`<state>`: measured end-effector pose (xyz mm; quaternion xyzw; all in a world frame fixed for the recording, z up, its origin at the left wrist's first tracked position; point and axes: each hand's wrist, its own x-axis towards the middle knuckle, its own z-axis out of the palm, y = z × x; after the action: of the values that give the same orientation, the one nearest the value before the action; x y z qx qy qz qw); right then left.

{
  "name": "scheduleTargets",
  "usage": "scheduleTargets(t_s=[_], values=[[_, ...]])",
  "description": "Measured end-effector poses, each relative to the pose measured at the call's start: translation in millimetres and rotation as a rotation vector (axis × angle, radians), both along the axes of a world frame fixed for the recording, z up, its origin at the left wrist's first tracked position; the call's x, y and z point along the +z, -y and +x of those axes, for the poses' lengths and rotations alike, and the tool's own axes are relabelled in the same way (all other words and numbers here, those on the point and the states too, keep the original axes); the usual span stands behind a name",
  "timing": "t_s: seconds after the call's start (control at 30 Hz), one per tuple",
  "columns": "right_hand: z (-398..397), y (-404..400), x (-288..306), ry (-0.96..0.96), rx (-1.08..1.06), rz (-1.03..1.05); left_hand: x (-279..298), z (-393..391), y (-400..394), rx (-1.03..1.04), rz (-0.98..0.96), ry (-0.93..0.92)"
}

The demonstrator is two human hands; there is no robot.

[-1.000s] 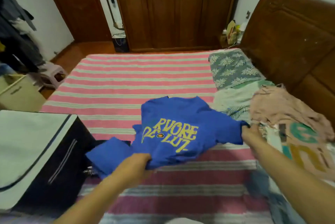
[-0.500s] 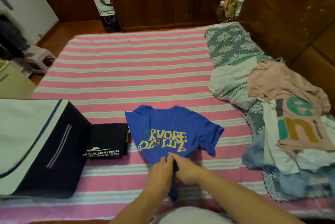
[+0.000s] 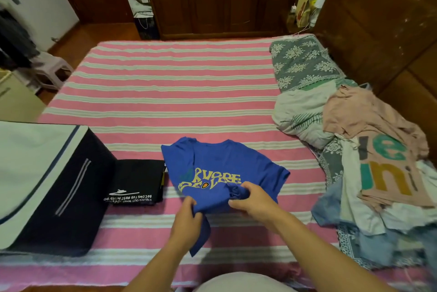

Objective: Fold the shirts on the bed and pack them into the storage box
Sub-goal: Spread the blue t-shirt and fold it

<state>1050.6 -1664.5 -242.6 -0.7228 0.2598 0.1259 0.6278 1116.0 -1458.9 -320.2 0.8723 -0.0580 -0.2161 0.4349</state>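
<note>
Head view: both hands bunch the near hem of the blue T-shirt, lying print-up on the striped bed beside the storage box. Left hand and right hand each keep a closed grip on fabric. Folding seems just begun; next, probably spread it flat.

Yellow lettering on the blue shirt reads "RVORE" on top, the line below crumpled and unclear. The folded black shirt carries white print, upside down from here: "BECOME THE BEST IN THE WO…". The pink shirt shows big letters "e", "ni".
</note>
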Motion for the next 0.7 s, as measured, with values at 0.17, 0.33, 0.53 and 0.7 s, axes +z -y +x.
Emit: scheduleTargets(t_s=[0.17,0.33,0.53,0.7], values=[[-2,12,-2,0.051,0.016,-0.299,37,21,7,-0.104,-0.076,0.168],[-5,46,2,0.074,-0.124,-0.529,64,51,2,-0.437,0.036,0.219],[-12,73,2,0.129,-0.158,-0.726,75,68,5,-0.490,-0.001,0.231],[-18,85,8,0.210,-0.023,-0.615,72,73,-6,-0.449,-0.012,0.165]])
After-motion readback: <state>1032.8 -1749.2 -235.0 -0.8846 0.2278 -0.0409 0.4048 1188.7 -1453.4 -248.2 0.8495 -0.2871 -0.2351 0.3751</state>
